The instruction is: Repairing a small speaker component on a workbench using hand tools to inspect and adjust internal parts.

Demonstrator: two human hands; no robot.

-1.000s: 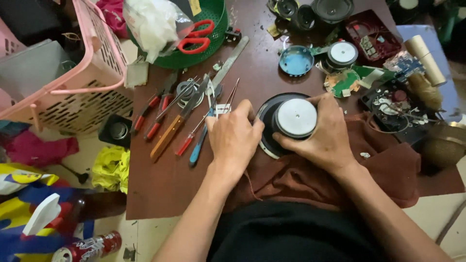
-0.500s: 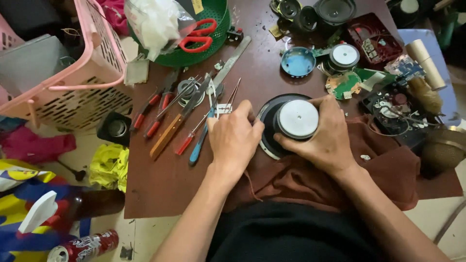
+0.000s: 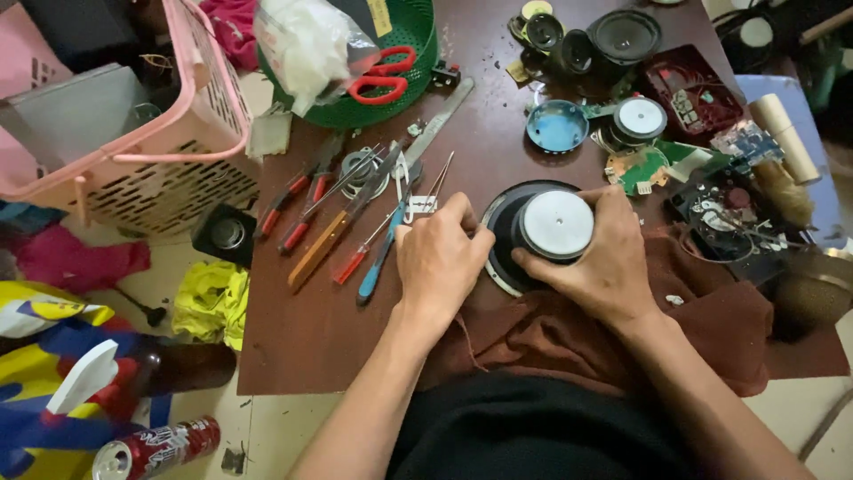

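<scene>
A round speaker (image 3: 544, 227) lies magnet side up on the brown table (image 3: 311, 338), its silver magnet cap facing me. My right hand (image 3: 597, 262) grips the speaker's right rim and magnet. My left hand (image 3: 440, 258) rests at its left edge, fingers curled against the black frame. Whether the left hand holds a small tool is hidden. A dark brown cloth (image 3: 569, 329) lies under both wrists.
Red- and orange-handled screwdrivers (image 3: 311, 222) and a blue one (image 3: 378, 267) lie left of my hands. A pink basket (image 3: 160, 151), a green basket (image 3: 418, 71) with red scissors (image 3: 380, 78), small speakers (image 3: 626, 36), circuit boards (image 3: 657, 164) and a can (image 3: 155, 449) surround them.
Both hands and the speaker stay in nearly the same place; the grip shifts only slightly.
</scene>
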